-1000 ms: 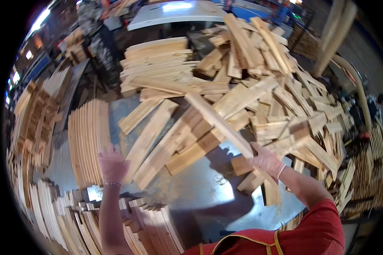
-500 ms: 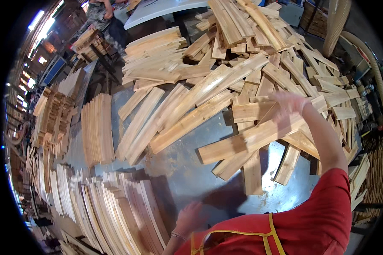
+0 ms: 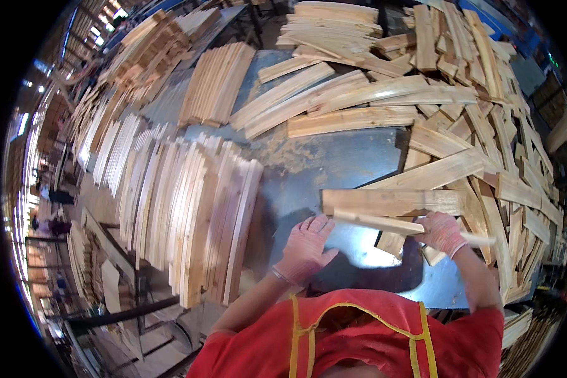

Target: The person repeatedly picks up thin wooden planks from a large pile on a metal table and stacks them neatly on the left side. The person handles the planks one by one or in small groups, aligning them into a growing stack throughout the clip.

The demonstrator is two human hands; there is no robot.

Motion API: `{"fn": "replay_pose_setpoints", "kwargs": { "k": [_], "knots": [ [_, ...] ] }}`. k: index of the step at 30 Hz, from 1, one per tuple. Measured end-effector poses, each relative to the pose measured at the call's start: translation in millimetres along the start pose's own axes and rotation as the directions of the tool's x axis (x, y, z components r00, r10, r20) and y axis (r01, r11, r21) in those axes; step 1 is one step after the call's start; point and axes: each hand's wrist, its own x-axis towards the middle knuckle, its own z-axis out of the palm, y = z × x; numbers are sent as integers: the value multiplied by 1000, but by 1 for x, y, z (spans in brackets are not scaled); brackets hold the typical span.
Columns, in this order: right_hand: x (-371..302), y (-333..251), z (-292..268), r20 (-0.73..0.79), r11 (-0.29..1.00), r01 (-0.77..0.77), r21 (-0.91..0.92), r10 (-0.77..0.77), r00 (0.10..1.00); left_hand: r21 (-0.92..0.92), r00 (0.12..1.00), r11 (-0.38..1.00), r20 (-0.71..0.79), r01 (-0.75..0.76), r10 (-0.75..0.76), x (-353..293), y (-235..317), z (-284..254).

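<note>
A pale wooden board [image 3: 379,222] is tipped on its narrow edge in front of me. My right hand [image 3: 441,233], in a pale work glove, has its fingers closed round the board toward its right end. My left hand [image 3: 305,247], gloved too, is open with fingers and thumb apart, just by the board's left end; whether it touches the wood I cannot tell. Just beyond lies another board [image 3: 390,202], flat, with its long side toward me. A row of boards on edge [image 3: 189,208] stands left of my left hand.
A jumbled heap of boards [image 3: 485,120] covers the right side of the grey metal table [image 3: 321,154]. Several boards [image 3: 353,120] lie slantwise at mid-table. Farther back are an upright bundle [image 3: 217,85] and a stack [image 3: 331,25]. A dark metal frame [image 3: 132,315] stands at lower left.
My view has swung left and down. My right hand has come back from the heap toward me and now grips a board. My left hand has risen beside the board's left end.
</note>
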Motion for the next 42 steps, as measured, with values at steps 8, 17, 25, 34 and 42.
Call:
{"fn": "replay_pose_setpoints", "kwargs": {
  "k": [8,17,25,34,42],
  "knots": [
    [70,-221,29,18,573,-221,789,339,941,-476,926,794,193,377,-324,-70,-22,43],
    [86,-185,20,-482,990,127,64,-81,873,-374,791,711,119,596,-601,-127,-132,27],
    [81,-128,46,-418,964,166,-210,-242,876,301,800,781,-464,547,-381,-179,-166,47],
    [-25,95,94,-703,774,-472,422,608,369,-66,921,923,133,378,-367,-94,-45,65],
    [-56,108,85,-377,342,-855,389,906,191,139,985,980,-126,140,-122,-61,-16,97]
  ]
}}
